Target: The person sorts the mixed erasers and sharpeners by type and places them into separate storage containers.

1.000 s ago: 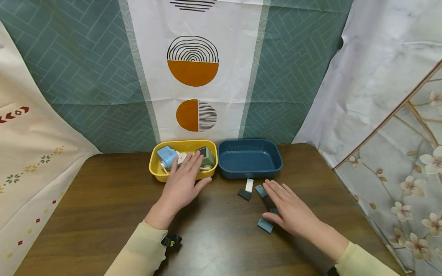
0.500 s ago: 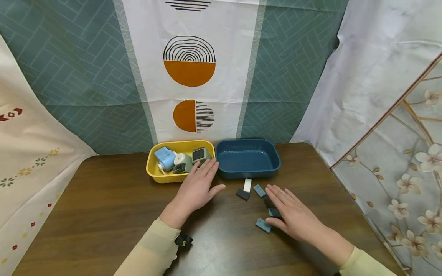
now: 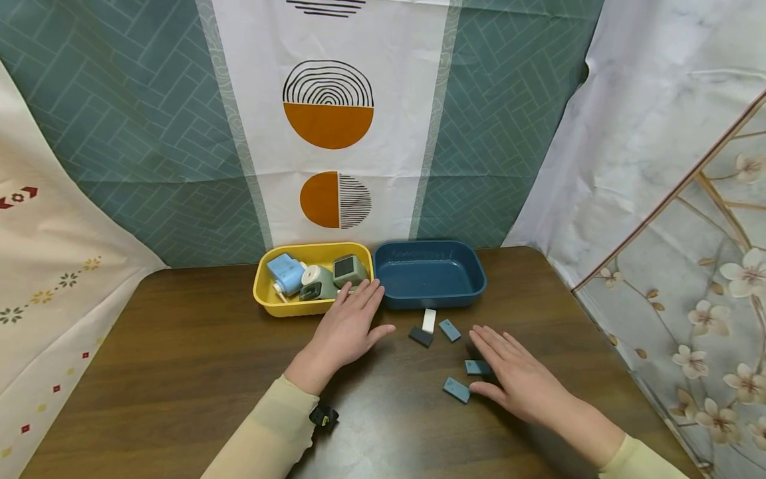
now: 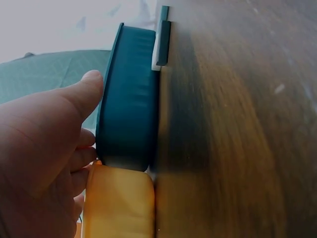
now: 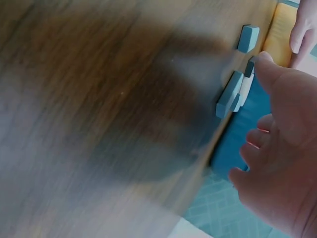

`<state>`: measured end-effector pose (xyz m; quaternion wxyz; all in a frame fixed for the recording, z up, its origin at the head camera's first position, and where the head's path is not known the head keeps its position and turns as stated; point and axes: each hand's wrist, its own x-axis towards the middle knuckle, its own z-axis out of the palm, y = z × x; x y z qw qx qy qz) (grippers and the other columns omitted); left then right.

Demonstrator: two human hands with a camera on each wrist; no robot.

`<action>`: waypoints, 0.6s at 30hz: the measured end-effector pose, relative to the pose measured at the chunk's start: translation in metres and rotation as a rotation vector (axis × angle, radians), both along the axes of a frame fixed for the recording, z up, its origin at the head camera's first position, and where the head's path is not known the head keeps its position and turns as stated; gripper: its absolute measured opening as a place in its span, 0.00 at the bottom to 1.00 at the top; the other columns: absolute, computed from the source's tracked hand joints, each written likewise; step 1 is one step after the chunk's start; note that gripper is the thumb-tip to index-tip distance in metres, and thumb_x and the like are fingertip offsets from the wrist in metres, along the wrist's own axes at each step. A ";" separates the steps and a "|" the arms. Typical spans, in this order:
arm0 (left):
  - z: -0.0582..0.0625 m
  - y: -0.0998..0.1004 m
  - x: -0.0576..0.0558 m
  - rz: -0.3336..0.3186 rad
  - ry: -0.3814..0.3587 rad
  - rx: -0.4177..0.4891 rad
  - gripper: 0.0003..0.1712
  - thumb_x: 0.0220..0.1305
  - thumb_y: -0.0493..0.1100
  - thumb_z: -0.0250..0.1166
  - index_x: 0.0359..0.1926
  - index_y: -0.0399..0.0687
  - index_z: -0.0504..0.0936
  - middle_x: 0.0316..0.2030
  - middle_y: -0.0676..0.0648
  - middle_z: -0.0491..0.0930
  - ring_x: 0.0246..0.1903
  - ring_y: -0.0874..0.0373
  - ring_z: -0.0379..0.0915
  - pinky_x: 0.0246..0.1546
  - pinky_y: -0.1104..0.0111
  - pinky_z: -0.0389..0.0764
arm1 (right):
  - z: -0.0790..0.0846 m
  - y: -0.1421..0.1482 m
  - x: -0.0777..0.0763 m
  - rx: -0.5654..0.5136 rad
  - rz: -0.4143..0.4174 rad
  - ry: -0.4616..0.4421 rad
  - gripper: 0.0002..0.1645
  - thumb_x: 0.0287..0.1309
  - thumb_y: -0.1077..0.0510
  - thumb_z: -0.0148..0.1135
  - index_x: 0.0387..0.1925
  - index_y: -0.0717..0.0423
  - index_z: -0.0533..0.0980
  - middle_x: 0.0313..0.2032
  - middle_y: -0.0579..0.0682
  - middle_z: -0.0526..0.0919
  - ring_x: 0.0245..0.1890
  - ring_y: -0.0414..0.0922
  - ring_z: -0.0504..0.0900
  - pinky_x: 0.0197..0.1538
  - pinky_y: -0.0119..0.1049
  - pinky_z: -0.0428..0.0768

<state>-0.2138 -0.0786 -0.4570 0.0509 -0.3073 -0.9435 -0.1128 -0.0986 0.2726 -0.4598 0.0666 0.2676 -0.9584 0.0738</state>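
My left hand [image 3: 347, 330] is held palm down with straight fingers, its fingertips by the front right corner of a yellow bin [image 3: 291, 310]. Whether they touch the rim I cannot tell. My right hand [image 3: 522, 378], fingers also extended, hovers beside several small flat blocks. Three are blue: a far one [image 3: 450, 330], a middle one [image 3: 477, 367] partly covered by the right hand, and a near one [image 3: 457, 390] by its thumb. A white block [image 3: 429, 320] and a black block [image 3: 421, 336] lie together before a dark blue bin [image 3: 431, 303]. Neither hand holds anything.
Inside the yellow bin lie a light blue bottle-like thing [image 3: 286, 273], a green thing with a white round top [image 3: 317, 279] and a green box with a dark screen [image 3: 350, 269]. Both bins stand side by side against the hanging cloth [image 3: 239, 219] at the back of the wooden table [image 3: 179, 372].
My left hand has moved right, from over the yellow bin to its front right corner. My right hand has drawn slightly right and nearer, uncovering more of the blue blocks. The head view shifted a little.
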 end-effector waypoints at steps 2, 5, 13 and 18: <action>-0.001 -0.001 0.000 -0.005 0.003 -0.001 0.48 0.81 0.69 0.60 0.86 0.42 0.64 0.86 0.42 0.58 0.85 0.46 0.51 0.86 0.47 0.43 | -0.002 0.003 0.000 0.009 0.000 0.004 0.54 0.70 0.37 0.75 0.83 0.63 0.65 0.80 0.62 0.70 0.79 0.62 0.69 0.77 0.63 0.70; -0.002 -0.001 0.000 -0.011 0.013 -0.004 0.48 0.81 0.68 0.60 0.86 0.42 0.64 0.85 0.41 0.59 0.85 0.46 0.52 0.86 0.47 0.44 | -0.004 0.007 0.001 0.025 -0.004 0.006 0.54 0.70 0.36 0.74 0.82 0.62 0.66 0.79 0.62 0.70 0.78 0.62 0.70 0.76 0.62 0.70; -0.003 -0.001 0.000 -0.019 0.054 0.005 0.47 0.81 0.67 0.62 0.85 0.41 0.66 0.84 0.40 0.61 0.84 0.45 0.55 0.86 0.46 0.45 | -0.007 0.009 0.002 0.026 -0.017 -0.012 0.52 0.72 0.36 0.73 0.82 0.62 0.67 0.80 0.61 0.70 0.79 0.61 0.70 0.77 0.61 0.70; -0.005 -0.002 0.001 -0.027 0.080 0.015 0.47 0.81 0.66 0.63 0.84 0.40 0.67 0.84 0.40 0.62 0.84 0.44 0.56 0.86 0.46 0.45 | -0.009 0.010 0.002 0.019 -0.023 -0.023 0.48 0.72 0.38 0.74 0.79 0.63 0.70 0.79 0.62 0.70 0.78 0.62 0.70 0.76 0.64 0.70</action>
